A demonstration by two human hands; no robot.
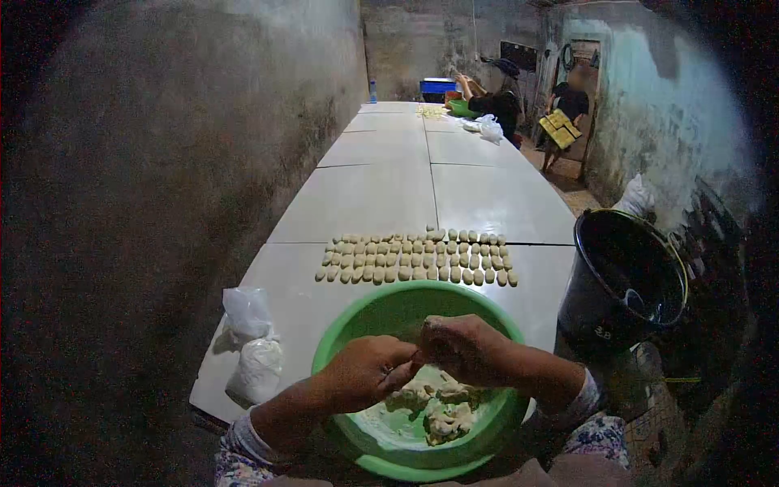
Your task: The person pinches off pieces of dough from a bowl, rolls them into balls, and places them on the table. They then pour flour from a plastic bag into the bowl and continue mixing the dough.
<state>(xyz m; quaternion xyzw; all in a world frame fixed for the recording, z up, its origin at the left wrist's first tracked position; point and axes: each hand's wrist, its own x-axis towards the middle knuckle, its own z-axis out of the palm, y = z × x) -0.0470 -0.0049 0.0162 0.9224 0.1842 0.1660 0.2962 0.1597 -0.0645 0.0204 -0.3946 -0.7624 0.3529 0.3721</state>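
Note:
Both of my hands meet above a green basin [373, 463]. My left hand [369, 369] is closed, with thumb and fingers pressed together. Touching it at the fingertips, my right hand [462, 349] is closed too; whatever lies between them is too small or hidden to make out. Lumps of pale dough [448, 418] and white flour lie in the basin below. Beyond the basin's far rim, several rows of small oval dough pieces [415, 261] are laid out on the white table [357, 195].
White plastic bags [260, 369] stand at the table's left edge. A large black bucket [596, 284] is at the right. At the far end are a person in dark clothes [499, 105], a blue crate [438, 86] and another person [570, 101] holding yellow packages.

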